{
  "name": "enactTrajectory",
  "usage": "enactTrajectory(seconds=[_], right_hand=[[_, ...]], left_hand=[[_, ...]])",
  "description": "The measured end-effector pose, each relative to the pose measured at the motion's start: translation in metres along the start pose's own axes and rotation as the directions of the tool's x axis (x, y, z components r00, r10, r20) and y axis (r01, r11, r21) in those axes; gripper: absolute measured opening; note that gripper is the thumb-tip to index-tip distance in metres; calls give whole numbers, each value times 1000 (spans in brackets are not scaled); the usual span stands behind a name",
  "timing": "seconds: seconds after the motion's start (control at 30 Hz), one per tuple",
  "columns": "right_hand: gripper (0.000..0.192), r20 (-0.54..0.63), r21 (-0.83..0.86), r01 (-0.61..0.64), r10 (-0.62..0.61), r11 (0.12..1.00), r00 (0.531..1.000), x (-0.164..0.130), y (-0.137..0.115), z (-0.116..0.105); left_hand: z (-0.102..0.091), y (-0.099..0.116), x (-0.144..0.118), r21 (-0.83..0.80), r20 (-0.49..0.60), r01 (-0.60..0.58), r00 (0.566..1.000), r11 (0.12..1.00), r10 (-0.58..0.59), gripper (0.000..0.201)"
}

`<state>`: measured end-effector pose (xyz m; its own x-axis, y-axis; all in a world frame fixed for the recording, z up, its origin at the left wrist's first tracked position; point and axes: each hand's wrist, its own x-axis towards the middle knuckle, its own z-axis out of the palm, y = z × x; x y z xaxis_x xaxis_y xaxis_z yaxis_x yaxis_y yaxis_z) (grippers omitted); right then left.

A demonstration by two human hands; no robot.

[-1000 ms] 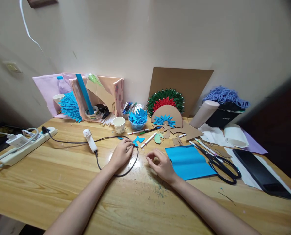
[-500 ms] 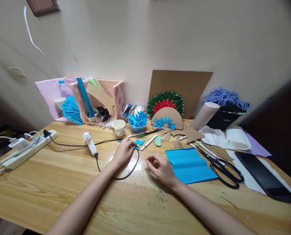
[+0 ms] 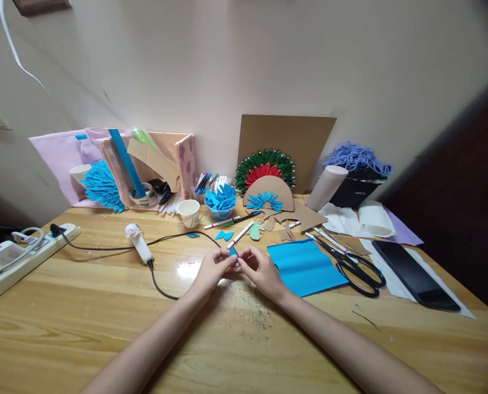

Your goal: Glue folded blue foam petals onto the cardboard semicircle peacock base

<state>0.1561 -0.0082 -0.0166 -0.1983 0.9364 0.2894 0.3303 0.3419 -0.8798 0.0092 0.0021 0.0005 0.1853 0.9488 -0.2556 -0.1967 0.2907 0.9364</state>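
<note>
Between the fingertips of both hands is a small blue felt piece (image 3: 233, 254), pointed at its upper end. My left hand (image 3: 214, 268) pinches it from the left, and my right hand (image 3: 260, 269) closes on its lower part from the right. The fingers cover much of it. Beyond the hands lie more blue cut pieces (image 3: 224, 235) and a white marker (image 3: 241, 235). A folded sheet of blue felt (image 3: 305, 265) rests just right of my right hand. A black cable passes behind and under my left hand.
A white hot glue gun (image 3: 139, 243) stands at left, corded towards a power strip (image 3: 30, 262). Behind are a paper cup (image 3: 189, 213), a bowl of blue pieces (image 3: 221, 201) and a cardboard half-disc with blue petals (image 3: 268, 191). Black-handled scissors (image 3: 361, 273) and a phone (image 3: 414, 275) lie right.
Both hands have come together. My left hand has lifted a blue felt piece from the table, and my right hand has moved left onto it. The view has shifted slightly right.
</note>
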Motion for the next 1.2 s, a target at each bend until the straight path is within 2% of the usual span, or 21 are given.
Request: enactTrajectory(seconds=[0.13,0.37,0.6,1.03,1.2], right_hand=[[12,-33,48,-19,21,999,999,1,2,0],[12,-34,38,19,-17,999,999,0,1,-1],[12,-41,-19,51,-51,999,998,0,-1,-1],[10,-7,-193,265,-271,945,962,-2,-3,-5],[12,12,-203,255,-258,945,966,-3,-5,-6]], left_hand=[[1,-1,-2,33,48,4,999,999,-6,37],[2,-6,-10,216,115,-52,993,975,28,36],[-1,-4,-11,298,102,-82,993,951,53,26],[-8,-2,-6,293,130,-84,990,952,48,26],[-10,-3,-5,314,137,-139,986,939,100,27]])
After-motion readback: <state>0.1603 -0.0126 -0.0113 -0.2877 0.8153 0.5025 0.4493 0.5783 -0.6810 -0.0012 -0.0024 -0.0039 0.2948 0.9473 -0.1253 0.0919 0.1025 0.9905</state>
